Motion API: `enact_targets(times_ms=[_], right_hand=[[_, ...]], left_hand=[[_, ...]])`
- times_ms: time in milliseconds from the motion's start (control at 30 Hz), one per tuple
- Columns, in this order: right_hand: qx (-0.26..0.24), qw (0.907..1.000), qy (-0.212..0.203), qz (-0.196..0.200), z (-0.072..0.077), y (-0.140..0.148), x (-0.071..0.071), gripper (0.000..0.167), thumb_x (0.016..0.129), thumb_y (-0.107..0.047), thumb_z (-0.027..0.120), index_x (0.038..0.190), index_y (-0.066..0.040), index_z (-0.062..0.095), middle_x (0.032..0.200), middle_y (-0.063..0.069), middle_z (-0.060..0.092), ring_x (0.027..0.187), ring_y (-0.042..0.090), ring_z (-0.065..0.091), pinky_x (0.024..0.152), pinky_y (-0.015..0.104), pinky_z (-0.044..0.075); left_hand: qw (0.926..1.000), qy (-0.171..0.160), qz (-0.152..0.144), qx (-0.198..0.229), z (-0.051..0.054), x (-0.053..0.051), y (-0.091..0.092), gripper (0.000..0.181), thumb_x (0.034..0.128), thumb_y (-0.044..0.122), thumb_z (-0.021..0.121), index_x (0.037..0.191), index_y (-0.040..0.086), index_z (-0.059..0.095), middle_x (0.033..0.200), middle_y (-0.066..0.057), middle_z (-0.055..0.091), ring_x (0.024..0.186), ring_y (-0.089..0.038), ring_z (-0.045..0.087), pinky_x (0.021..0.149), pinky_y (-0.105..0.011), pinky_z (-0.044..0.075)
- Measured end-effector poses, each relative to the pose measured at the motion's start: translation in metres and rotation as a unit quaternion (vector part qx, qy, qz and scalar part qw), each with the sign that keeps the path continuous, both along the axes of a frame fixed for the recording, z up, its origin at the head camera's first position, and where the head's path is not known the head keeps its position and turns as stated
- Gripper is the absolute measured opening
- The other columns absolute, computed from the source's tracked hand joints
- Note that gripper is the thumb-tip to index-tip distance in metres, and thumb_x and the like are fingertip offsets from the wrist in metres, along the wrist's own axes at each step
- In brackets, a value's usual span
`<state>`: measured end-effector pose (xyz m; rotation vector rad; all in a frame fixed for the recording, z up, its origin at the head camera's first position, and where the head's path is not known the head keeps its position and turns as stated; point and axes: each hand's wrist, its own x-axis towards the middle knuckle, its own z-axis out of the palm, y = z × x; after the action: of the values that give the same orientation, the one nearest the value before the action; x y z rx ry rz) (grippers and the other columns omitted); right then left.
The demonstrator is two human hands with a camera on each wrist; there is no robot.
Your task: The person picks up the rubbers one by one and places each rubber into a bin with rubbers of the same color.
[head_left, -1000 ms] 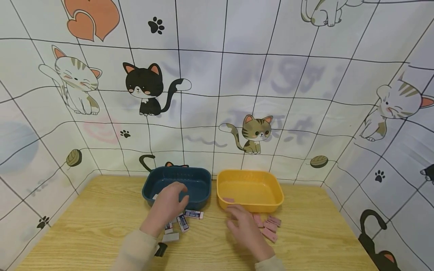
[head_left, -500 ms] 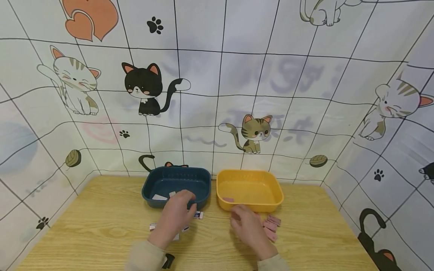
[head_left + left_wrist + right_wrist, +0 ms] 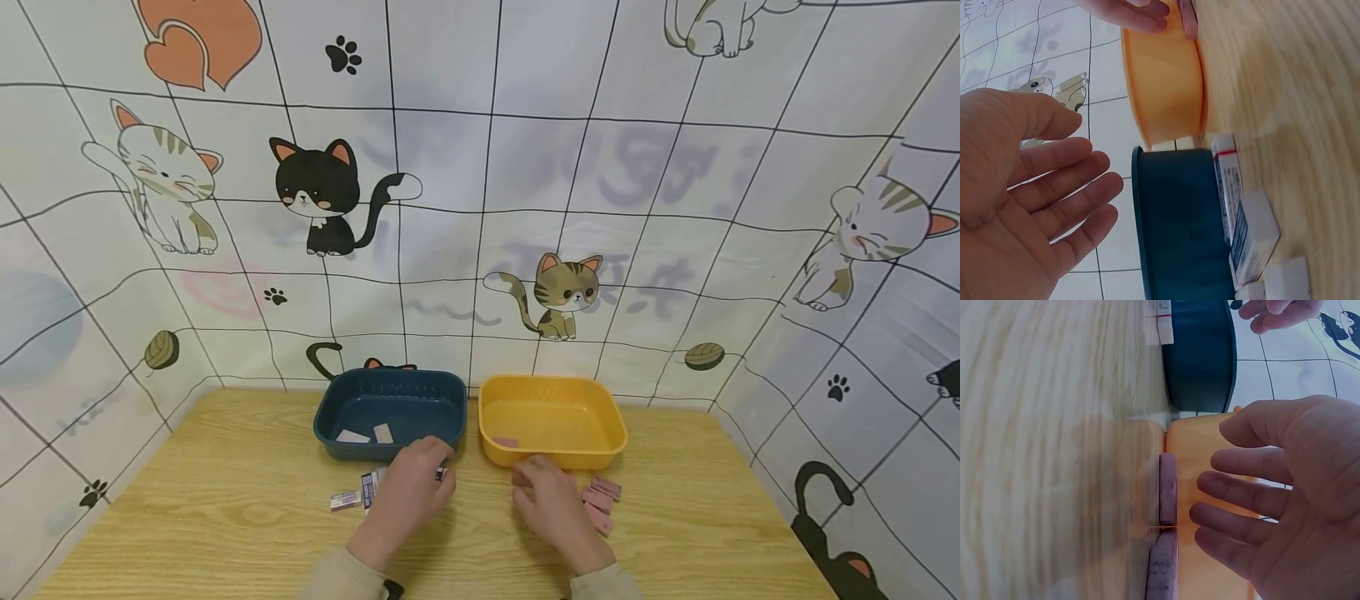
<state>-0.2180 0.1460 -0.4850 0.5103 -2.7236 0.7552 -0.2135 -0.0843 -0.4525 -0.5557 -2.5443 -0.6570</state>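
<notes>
My left hand hovers at the front of the blue bin, over white erasers in printed sleeves. Nothing lies between its loosely spread fingers. In the left wrist view, one sleeved eraser lies along the bin's foot, with others beside it; in the head view the hand partly hides them. My right hand stands before the yellow bin, fingers apart and holding nothing. Close to its fingertips in the right wrist view is a pink eraser-like block; more pink blocks lie to the right.
Inside the blue bin are two whitish erasers. One pink block is in the yellow bin. Both bins stand side by side on the wooden table, against a cat-patterned cloth backdrop.
My left hand has moved from over the blue bin down and right to its front edge, uncovering the whitish erasers inside. My right hand has shifted slightly right, then stayed nearly still.
</notes>
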Motion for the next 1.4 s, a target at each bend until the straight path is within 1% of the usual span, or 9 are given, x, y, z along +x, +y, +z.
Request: enact_targets(times_ms=[200,300,467,667,867,1100,1267,1400], right_hand=[[0.018,0.9997,0.016,0.007,-0.002,-0.001,0.0,0.01,0.087,-0.006,0.073,0.096,-0.01,0.075,0.1,0.001,0.068,0.098,0.021,0.066,0.086,0.052,0.052],[0.023,0.9996,0.014,0.007,-0.003,-0.002,0.0,0.009,0.087,-0.005,0.074,0.094,-0.01,0.075,0.102,0.003,0.068,0.099,0.023,0.066,0.087,0.053,0.052],[0.032,0.9995,0.003,0.002,-0.003,-0.002,0.002,0.009,0.087,-0.007,0.076,0.096,-0.01,0.076,0.104,0.003,0.069,0.101,0.026,0.066,0.086,0.054,0.05],[0.036,0.9993,-0.002,0.005,-0.002,-0.002,0.003,0.011,0.088,-0.008,0.076,0.099,-0.008,0.077,0.105,0.004,0.069,0.1,0.028,0.065,0.085,0.054,0.05],[0.045,0.999,0.001,0.001,-0.004,-0.001,0.002,0.012,0.089,-0.01,0.076,0.1,-0.008,0.077,0.105,0.005,0.069,0.1,0.028,0.064,0.085,0.053,0.05],[0.06,0.9981,-0.007,-0.009,-0.007,-0.001,0.003,0.015,0.088,-0.013,0.076,0.103,-0.008,0.077,0.106,0.004,0.069,0.099,0.026,0.061,0.083,0.048,0.048],[0.069,0.9976,0.0,-0.009,-0.005,-0.001,0.004,0.015,0.087,-0.013,0.076,0.102,-0.01,0.076,0.104,0.001,0.069,0.098,0.023,0.061,0.081,0.047,0.047],[0.071,0.9974,-0.001,-0.006,-0.003,-0.001,0.004,0.014,0.087,-0.012,0.075,0.1,-0.012,0.075,0.102,-0.001,0.069,0.094,0.021,0.059,0.078,0.044,0.045]], left_hand=[[0.9999,-0.013,-0.007,-0.001,-0.003,0.003,0.005,0.014,0.0856,0.007,0.077,0.099,0.006,0.075,0.099,-0.005,0.072,0.09,-0.02,0.068,0.082,-0.043,0.057],[0.9997,-0.024,-0.007,-0.007,-0.004,0.003,0.006,0.014,0.0862,0.008,0.077,0.1,0.006,0.075,0.099,-0.006,0.072,0.09,-0.02,0.068,0.082,-0.043,0.058],[0.9989,-0.04,-0.017,-0.013,-0.007,0.003,0.009,0.012,0.0866,0.01,0.077,0.098,0.007,0.075,0.098,-0.004,0.071,0.088,-0.018,0.066,0.081,-0.042,0.057],[0.9982,-0.047,-0.034,-0.011,-0.008,0.005,0.014,0.012,0.0869,0.009,0.078,0.098,0.006,0.074,0.098,-0.003,0.07,0.088,-0.018,0.066,0.079,-0.041,0.056],[0.998,-0.042,-0.044,-0.02,-0.01,0.005,0.018,0.011,0.0861,0.008,0.076,0.096,0.005,0.074,0.096,-0.004,0.069,0.087,-0.018,0.065,0.077,-0.04,0.056],[0.9977,-0.041,-0.044,-0.03,-0.014,0.006,0.018,0.01,0.0857,0.009,0.077,0.095,0.006,0.074,0.094,-0.002,0.068,0.084,-0.017,0.064,0.076,-0.039,0.055],[0.9974,-0.042,-0.047,-0.036,-0.014,0.007,0.019,0.01,0.0856,0.009,0.076,0.095,0.006,0.074,0.093,-0.001,0.068,0.083,-0.017,0.063,0.075,-0.037,0.055],[0.9969,-0.031,-0.057,-0.045,-0.015,0.008,0.022,0.011,0.0851,0.008,0.075,0.096,0.005,0.074,0.094,-0.002,0.069,0.084,-0.018,0.064,0.075,-0.036,0.056]])
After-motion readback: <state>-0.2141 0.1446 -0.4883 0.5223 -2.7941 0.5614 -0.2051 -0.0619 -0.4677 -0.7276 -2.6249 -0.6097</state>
